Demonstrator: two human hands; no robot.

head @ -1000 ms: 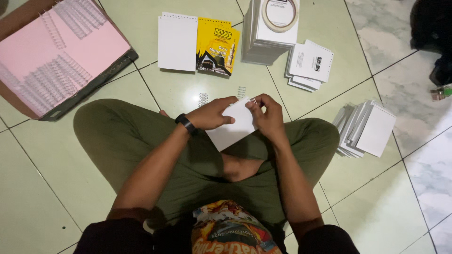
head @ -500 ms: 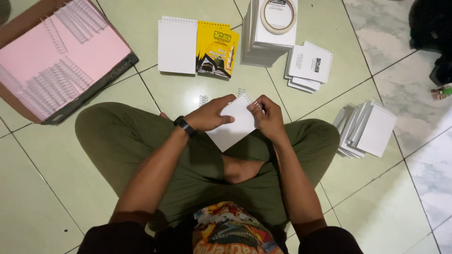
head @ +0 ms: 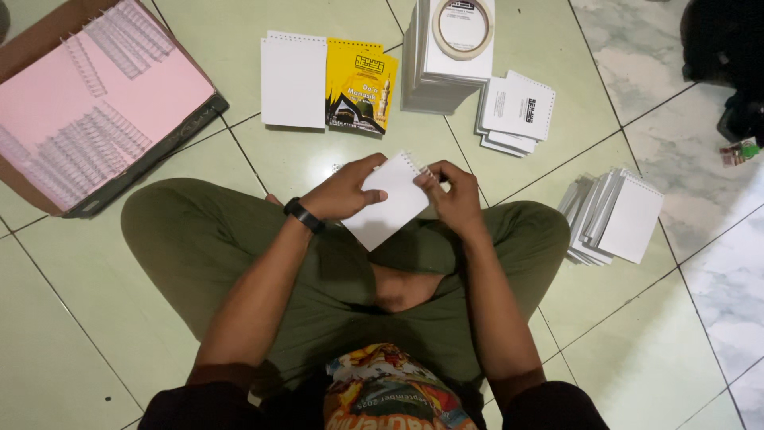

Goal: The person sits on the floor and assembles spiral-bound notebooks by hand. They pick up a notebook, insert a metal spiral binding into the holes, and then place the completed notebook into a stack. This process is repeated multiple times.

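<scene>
Left hand (head: pixel 344 191) and right hand (head: pixel 454 199) meet, fingers curled (forearms converging)

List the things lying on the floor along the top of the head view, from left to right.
Cardboard tray of wire coils → white notepad → yellow booklet → tall stack with tape roll → small white pads → fanned pile of pads

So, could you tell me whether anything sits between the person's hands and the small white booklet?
Nothing visible does. The left hand already grips the white booklet on its left side, and the right hand pinches its top right corner at the wire binding.
</scene>
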